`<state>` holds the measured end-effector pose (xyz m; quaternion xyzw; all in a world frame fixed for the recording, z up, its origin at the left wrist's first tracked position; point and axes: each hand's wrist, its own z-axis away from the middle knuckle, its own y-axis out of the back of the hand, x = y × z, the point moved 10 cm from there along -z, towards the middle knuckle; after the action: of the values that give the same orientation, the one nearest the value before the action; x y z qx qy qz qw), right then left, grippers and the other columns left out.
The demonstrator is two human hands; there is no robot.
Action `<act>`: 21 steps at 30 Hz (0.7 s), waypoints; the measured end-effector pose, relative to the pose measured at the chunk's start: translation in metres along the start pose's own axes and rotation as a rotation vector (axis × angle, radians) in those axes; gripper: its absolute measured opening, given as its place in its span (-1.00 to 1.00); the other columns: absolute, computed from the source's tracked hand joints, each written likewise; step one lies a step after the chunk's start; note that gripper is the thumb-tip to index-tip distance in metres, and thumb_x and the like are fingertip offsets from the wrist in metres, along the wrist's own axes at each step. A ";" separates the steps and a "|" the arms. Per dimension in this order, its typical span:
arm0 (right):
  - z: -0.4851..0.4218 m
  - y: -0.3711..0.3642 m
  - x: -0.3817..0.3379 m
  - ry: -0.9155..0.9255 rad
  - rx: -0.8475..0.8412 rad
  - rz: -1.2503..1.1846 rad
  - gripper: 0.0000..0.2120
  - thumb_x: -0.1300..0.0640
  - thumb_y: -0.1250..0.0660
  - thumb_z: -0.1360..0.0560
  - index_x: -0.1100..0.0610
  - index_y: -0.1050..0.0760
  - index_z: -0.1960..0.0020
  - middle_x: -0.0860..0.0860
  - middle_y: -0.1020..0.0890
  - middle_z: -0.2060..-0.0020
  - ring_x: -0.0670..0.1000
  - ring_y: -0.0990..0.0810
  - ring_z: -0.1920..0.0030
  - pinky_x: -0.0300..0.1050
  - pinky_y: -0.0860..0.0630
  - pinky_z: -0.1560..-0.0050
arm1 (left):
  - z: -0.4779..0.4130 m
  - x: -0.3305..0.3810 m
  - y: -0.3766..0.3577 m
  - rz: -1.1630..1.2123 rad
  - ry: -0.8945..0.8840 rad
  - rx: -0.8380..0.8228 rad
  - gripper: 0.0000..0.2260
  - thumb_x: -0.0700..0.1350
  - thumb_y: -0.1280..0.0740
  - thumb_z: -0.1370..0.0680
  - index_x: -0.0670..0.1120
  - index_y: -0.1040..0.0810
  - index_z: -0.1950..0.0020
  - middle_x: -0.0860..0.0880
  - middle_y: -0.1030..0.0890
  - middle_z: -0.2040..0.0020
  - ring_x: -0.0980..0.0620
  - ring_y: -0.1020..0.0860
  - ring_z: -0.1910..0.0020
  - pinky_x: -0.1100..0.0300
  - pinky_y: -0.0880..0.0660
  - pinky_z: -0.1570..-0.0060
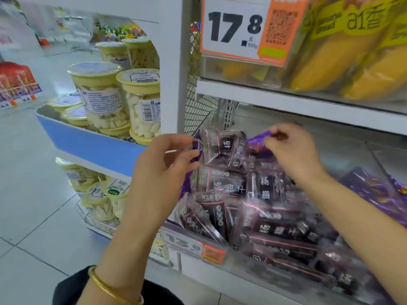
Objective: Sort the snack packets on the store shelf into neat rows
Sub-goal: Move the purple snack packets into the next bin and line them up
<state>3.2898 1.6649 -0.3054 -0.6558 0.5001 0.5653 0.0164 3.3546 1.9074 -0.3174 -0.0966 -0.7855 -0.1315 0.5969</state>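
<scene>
Packets, dark plum packets (259, 208), lie heaped loose at the shelf (343, 157) front-left corner, with purple packets (374, 190) toward its right edge. Left hand (163, 170) and right hand (293, 150): each grip is pinched on a purple wrapper edge (258, 140). I judge these light, crinkly and slippery. Take hold at the sealed top seams.

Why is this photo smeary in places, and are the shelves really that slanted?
Head view: motion blur smears the right hand, pinching a purple packet, the yellow packs and the lower price tag; the dark snack packets near centre read sharper; the wide-angle lens tilts and bows the shelf edge; lighting is flat, with faint glare on wrappers.
</scene>
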 end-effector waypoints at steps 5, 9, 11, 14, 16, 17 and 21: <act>0.043 -0.028 -0.078 0.204 -0.217 -0.306 -0.81 0.27 -0.38 -0.44 -0.03 -0.58 0.14 -0.09 -0.65 0.21 -0.20 -0.60 0.23 -0.40 -0.50 0.22 | 0.004 0.009 -0.011 -0.037 -0.045 -0.116 -0.81 -0.16 -0.37 -0.49 0.09 -0.56 -0.05 0.14 -0.66 0.04 0.23 -0.62 0.07 0.39 -0.53 0.06; 0.051 -0.060 -0.090 0.127 -0.384 -0.523 -0.87 0.29 -0.30 -0.50 0.11 -0.58 0.04 0.03 -0.67 0.16 -0.06 -0.64 0.20 -0.22 -0.60 0.21 | 0.004 0.012 -0.001 -0.096 -0.078 -0.084 -0.84 -0.18 -0.38 -0.48 0.08 -0.58 0.01 0.12 -0.69 0.15 0.19 -0.64 0.14 0.30 -0.56 0.13; 0.039 -0.063 -0.076 0.067 -0.321 -0.430 -0.85 0.28 -0.26 -0.53 0.09 -0.55 0.00 0.04 -0.63 0.07 -0.03 -0.63 0.13 -0.20 -0.62 0.19 | 0.002 0.005 0.021 -0.059 -0.057 0.046 -0.92 -0.13 -0.40 -0.48 0.04 -0.60 0.08 0.05 -0.69 0.20 0.06 -0.65 0.16 0.13 -0.60 0.09; 0.028 -0.080 -0.065 0.089 -0.396 -0.093 -0.73 0.24 -0.34 -0.48 -0.06 -0.48 -0.09 -0.08 -0.49 -0.16 -0.07 -0.59 0.03 -0.15 -0.59 0.01 | 0.000 -0.006 0.048 0.017 0.002 0.212 -0.97 -0.10 -0.36 -0.50 -0.03 -0.59 0.11 -0.07 -0.66 0.23 -0.14 -0.64 0.16 -0.14 -0.58 0.04; 0.032 -0.104 -0.064 0.115 -0.535 0.041 -0.56 0.11 -0.43 -0.41 -0.07 -0.41 -0.24 -0.06 -0.38 -0.28 -0.08 -0.54 -0.04 -0.16 -0.50 -0.12 | -0.001 -0.009 0.052 0.049 0.034 0.244 -0.95 -0.13 -0.32 -0.53 -0.03 -0.57 0.12 -0.09 -0.65 0.22 -0.14 -0.64 0.16 -0.15 -0.58 0.04; 0.035 -0.114 -0.064 0.127 -0.567 0.077 -0.48 0.05 -0.47 -0.38 -0.05 -0.37 -0.28 -0.05 -0.34 -0.28 -0.09 -0.50 -0.04 -0.25 -0.46 -0.10 | -0.001 -0.010 0.052 0.046 0.037 0.242 -0.96 -0.12 -0.33 -0.52 -0.01 -0.56 0.12 -0.10 -0.65 0.21 -0.16 -0.64 0.15 -0.17 -0.57 0.04; 0.040 -0.130 -0.071 0.222 -0.490 0.221 -0.42 -0.09 -0.54 -0.24 0.00 -0.33 -0.13 -0.02 -0.29 -0.14 -0.01 -0.39 -0.07 -0.15 -0.42 -0.03 | -0.003 -0.014 0.053 0.031 0.045 0.255 -0.88 0.01 -0.31 -0.42 0.00 -0.56 0.12 -0.08 -0.65 0.20 -0.17 -0.63 0.13 -0.20 -0.55 0.01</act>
<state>3.3582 1.7981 -0.3369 -0.6394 0.4158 0.5925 -0.2592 3.3771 1.9572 -0.3250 -0.0291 -0.7806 -0.0237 0.6239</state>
